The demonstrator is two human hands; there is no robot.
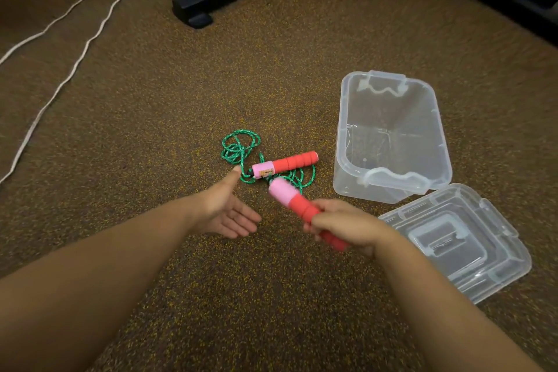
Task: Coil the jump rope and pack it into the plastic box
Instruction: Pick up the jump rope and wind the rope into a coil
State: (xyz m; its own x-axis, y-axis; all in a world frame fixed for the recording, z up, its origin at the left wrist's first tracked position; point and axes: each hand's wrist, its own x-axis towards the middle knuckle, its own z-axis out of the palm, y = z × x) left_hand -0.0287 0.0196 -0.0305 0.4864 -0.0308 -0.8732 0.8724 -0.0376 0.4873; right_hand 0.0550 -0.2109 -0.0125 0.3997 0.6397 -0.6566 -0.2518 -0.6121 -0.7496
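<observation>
— How far along are you with the jump rope?

— Barely begun, I judge. Your right hand (344, 228) grips one red-and-pink handle (297, 205), lifted off the floor. Your left hand (229, 211) is spread wide, holding nothing, its thumb just beside the green cord (238, 148).

— And the cord itself?

— It lies in a loose tangle on the speckled floor (151, 100), with the second handle (285, 166) resting across it. No neat coil yet.

— The box?

— The plastic box (389, 136) stands open to your right, nothing inside, its lid (459, 238) lying beside it. Coiling and packing both remain.
</observation>
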